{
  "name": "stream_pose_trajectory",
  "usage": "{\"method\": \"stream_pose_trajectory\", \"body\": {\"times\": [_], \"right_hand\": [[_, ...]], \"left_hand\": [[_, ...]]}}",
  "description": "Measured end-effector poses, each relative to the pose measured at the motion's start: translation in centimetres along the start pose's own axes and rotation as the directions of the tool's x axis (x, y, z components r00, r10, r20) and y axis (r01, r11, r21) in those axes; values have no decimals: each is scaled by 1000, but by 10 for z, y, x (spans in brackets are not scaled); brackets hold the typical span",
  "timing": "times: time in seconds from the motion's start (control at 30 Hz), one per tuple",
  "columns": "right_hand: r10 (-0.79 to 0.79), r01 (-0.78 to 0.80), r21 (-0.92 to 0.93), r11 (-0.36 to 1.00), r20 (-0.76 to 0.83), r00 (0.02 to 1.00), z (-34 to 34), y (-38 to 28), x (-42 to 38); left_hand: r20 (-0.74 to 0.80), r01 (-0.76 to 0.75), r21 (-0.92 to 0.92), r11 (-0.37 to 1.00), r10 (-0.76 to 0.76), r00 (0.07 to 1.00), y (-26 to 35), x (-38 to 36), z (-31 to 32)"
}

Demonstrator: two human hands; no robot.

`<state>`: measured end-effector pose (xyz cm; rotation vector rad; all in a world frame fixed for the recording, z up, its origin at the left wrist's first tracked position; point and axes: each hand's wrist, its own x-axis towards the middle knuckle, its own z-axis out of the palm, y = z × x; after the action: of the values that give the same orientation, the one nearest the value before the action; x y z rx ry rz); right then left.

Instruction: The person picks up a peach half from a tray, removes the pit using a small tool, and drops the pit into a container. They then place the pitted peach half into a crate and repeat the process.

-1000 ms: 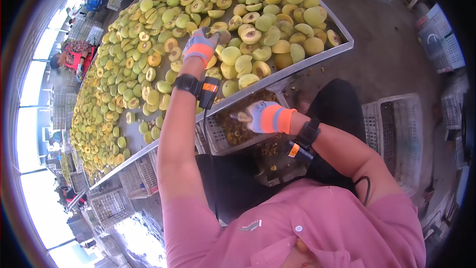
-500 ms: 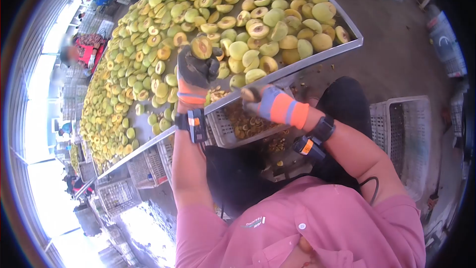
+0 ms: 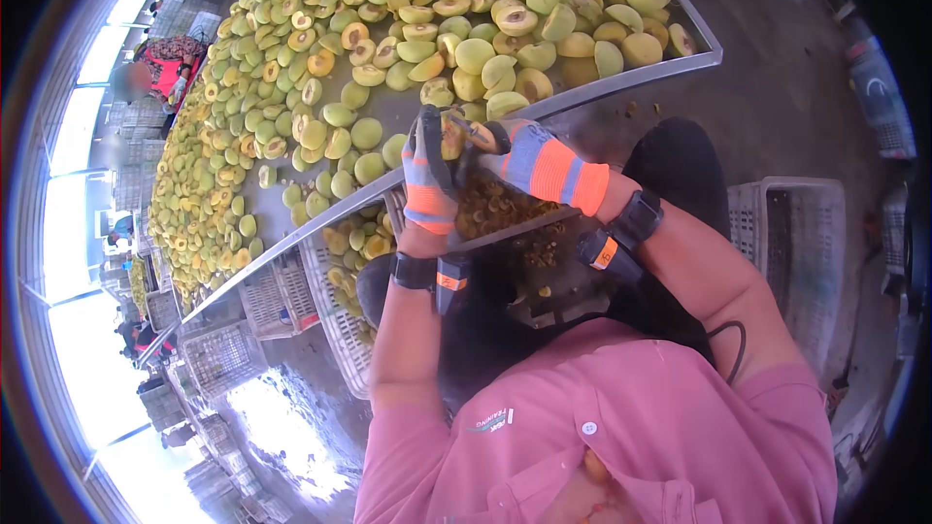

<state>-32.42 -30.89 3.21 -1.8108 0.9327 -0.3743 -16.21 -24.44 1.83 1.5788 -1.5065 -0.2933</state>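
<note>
1. Gripping 1 cut fruit point(image 3: 451, 139), the left hand point(image 3: 428, 172) is by the near edge of the table point(image 3: 621, 87).
2. The right hand point(image 3: 546, 163) curls close beside it; I cannot tell what it grasps.

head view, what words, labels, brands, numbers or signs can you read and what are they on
"TRAINING": pink shirt; word beside it too small to be sure of
Orange label on right wrist device: one mark, perhaps "5" or "S"
Orange label on left wrist device: too small
Right glove: print too blurred
</note>
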Motion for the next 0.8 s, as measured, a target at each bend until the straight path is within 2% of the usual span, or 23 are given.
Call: {"method": "stream_pose_trajectory", "body": {"times": [0.03,0.07,0.1,0.17,0.23,0.27,0.33,0.47,0.53,0.57,0.67,0.73,0.77,0.8], "right_hand": [[16,-16,4,1000,10,1000,1,3,2],[32,-33,7,999,20,999,2,5,3],[36,-38,38,999,33,999,4,6,4],[47,-53,99,994,58,997,7,10,6],[-20,21,66,998,-7,1000,19,21,10],[-57,59,48,997,-40,998,24,26,12],[-38,38,7,999,-18,999,21,20,10],[-22,27,-94,995,51,998,17,14,8],[-82,86,-81,993,58,995,26,30,13],[-111,116,-73,991,62,992,31,40,15],[-55,64,-86,994,98,994,20,29,10],[60,-66,32,997,176,983,-4,0,-6],[113,-135,87,987,219,969,-10,-8,-10],[108,-139,120,983,235,966,-9,-5,-10]], "left_hand": [[-14,15,-58,998,-16,1000,-2,-1,2],[-25,114,-246,963,-124,992,-2,-3,7],[-15,201,-425,882,-229,973,0,-3,12],[28,322,-655,684,-403,915,2,-2,18],[67,391,-768,508,-544,837,2,0,22],[41,371,-746,553,-518,854,2,-1,23],[-6,327,-695,640,-460,888,2,-1,24],[10,365,-668,649,-482,876,7,2,18],[75,381,-677,629,-456,887,2,3,12],[59,376,-626,683,-439,896,5,3,11],[45,351,-487,800,-378,925,22,7,7],[74,327,-430,842,-328,942,20,10,2],[85,279,-346,896,-266,960,20,12,-1],[104,225,-261,939,-204,973,22,13,-3]]}}
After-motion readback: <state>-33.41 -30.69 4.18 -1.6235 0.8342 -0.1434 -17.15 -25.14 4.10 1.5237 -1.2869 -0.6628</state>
